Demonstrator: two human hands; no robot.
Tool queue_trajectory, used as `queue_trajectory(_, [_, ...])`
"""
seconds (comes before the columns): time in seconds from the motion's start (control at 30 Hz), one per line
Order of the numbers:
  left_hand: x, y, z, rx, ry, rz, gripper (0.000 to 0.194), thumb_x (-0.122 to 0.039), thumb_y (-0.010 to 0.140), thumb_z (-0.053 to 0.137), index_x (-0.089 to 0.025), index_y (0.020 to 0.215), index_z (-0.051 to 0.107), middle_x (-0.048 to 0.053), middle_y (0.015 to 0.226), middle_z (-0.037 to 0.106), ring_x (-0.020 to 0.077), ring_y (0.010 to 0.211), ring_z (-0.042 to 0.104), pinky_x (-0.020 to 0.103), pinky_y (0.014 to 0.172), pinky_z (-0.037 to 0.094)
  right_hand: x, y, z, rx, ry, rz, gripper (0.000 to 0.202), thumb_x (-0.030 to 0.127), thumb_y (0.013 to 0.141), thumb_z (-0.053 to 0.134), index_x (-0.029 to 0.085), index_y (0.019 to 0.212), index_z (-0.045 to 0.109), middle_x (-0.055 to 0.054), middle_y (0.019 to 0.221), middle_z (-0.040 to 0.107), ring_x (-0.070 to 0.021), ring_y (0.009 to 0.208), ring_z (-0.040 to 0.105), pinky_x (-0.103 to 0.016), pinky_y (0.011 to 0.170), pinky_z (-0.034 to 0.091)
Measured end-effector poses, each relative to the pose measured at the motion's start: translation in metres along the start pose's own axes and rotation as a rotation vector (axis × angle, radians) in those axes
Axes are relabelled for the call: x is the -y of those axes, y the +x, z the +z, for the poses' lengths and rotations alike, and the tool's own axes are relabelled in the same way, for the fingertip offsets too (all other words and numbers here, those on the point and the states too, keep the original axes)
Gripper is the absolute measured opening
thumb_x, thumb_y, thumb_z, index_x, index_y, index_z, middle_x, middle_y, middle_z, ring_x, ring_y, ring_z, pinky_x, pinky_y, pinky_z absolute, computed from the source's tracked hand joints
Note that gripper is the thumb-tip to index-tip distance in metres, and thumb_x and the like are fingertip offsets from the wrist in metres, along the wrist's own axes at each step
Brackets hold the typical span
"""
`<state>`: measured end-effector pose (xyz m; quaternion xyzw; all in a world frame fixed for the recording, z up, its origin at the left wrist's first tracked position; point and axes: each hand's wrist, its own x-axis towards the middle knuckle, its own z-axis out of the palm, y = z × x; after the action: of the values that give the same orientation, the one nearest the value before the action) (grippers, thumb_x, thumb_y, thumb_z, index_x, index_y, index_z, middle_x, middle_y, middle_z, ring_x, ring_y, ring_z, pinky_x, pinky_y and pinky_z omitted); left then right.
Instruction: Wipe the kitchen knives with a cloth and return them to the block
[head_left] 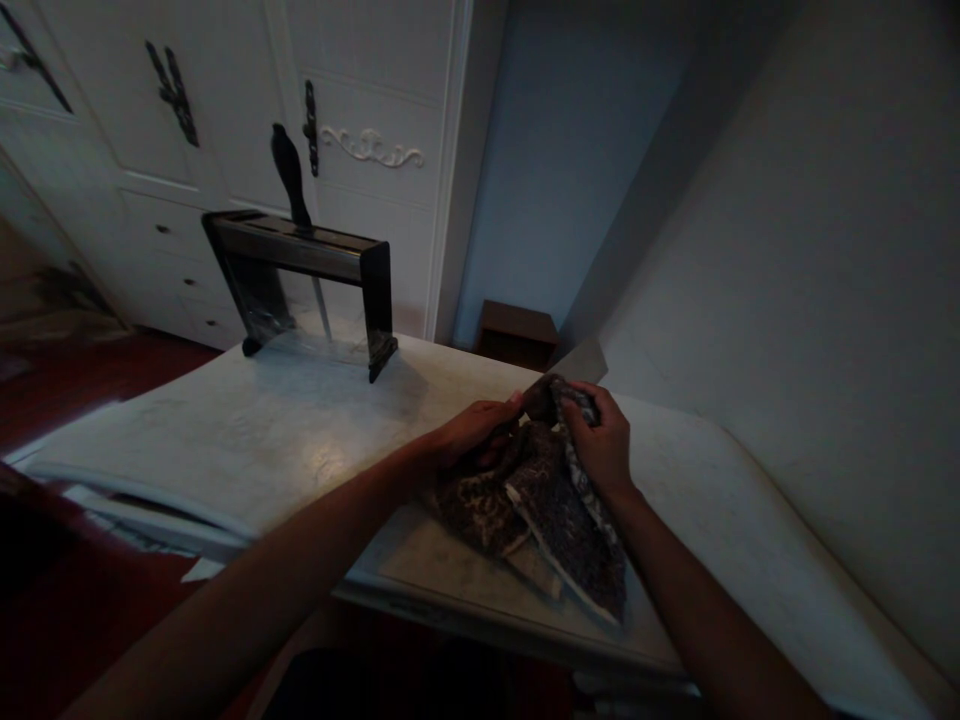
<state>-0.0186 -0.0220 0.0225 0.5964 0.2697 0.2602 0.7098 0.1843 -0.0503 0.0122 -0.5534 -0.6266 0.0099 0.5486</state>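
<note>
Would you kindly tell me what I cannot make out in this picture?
All in the head view:
- Some fingertips of the right hand: hidden behind the patterned cloth.
- Lower fingers of the left hand: blurred into shadow against that cloth.
- Base of the brown cabinet: hidden by the white table.
- Top of the white wardrobe: cut off by the upper edge.

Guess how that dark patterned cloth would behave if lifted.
Probably floppy: the cloth hangs in loose folds below the left hand and right hand. Likely light for its size, since it looks thin at the edges.
</note>
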Motion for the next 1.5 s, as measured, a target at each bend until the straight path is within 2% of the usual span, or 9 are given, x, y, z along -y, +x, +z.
queue_trajectory(0.2, [0.002, 0.001, -0.002, -0.011, -0.005, 0.010, 0.054, -0.070, 0.079, 0.049, -0.017, 0.070, 0.046, -0.008, 0.049, 0.036, 0.0049, 0.031, 0.032, 0.021, 0.031, 0.018, -0.011, 0.006, -0.002, -0.155, -0.005, 0.125, 0.030, 0.038, 0.081, 0.058, 0.017, 0.102, 0.063, -0.006, 0.098, 0.066, -0.0214, 0.091, 0.059, -0.036, 0.085, 0.045])
queue_trajectory(0.4, [0.002, 0.000, -0.002, -0.008, -0.021, -0.005, 0.052, -0.068, 0.080, 0.051, -0.017, 0.069, 0.044, -0.008, 0.049, 0.036, 0.0047, 0.031, 0.033, 0.020, 0.032, 0.019, -0.021, 0.010, -0.006, -0.200, 0.006, 0.217, 0.030, 0.039, 0.077, 0.059, 0.016, 0.096, 0.062, -0.006, 0.094, 0.065, -0.0212, 0.089, 0.058, -0.035, 0.084, 0.044])
queue_trajectory(0.6, [0.003, 0.001, -0.002, -0.011, -0.014, 0.007, 0.052, -0.067, 0.079, 0.052, -0.017, 0.068, 0.043, -0.008, 0.050, 0.037, 0.0043, 0.032, 0.034, 0.020, 0.032, 0.019, -0.023, 0.010, -0.005, -0.168, 0.020, 0.237, 0.030, 0.041, 0.077, 0.059, 0.017, 0.096, 0.063, -0.005, 0.094, 0.064, -0.0208, 0.088, 0.057, -0.035, 0.085, 0.044])
queue_trajectory(0.93, [0.001, -0.001, -0.001, -0.020, 0.008, 0.019, 0.053, -0.068, 0.078, 0.052, -0.017, 0.069, 0.044, -0.008, 0.051, 0.036, 0.0042, 0.033, 0.033, 0.020, 0.032, 0.018, -0.014, 0.010, -0.004, -0.079, 0.039, 0.248, 0.030, 0.043, 0.075, 0.061, 0.018, 0.092, 0.063, -0.004, 0.089, 0.065, -0.0208, 0.083, 0.057, -0.035, 0.081, 0.044])
queue_trajectory(1.5, [0.002, 0.001, -0.001, -0.016, 0.014, 0.021, 0.054, -0.069, 0.075, 0.055, -0.018, 0.066, 0.041, -0.008, 0.050, 0.036, 0.0047, 0.033, 0.035, 0.020, 0.032, 0.023, -0.014, 0.009, -0.002, -0.032, 0.057, 0.229, 0.029, 0.041, 0.076, 0.062, 0.018, 0.095, 0.065, -0.005, 0.093, 0.067, -0.0215, 0.087, 0.059, -0.036, 0.084, 0.045])
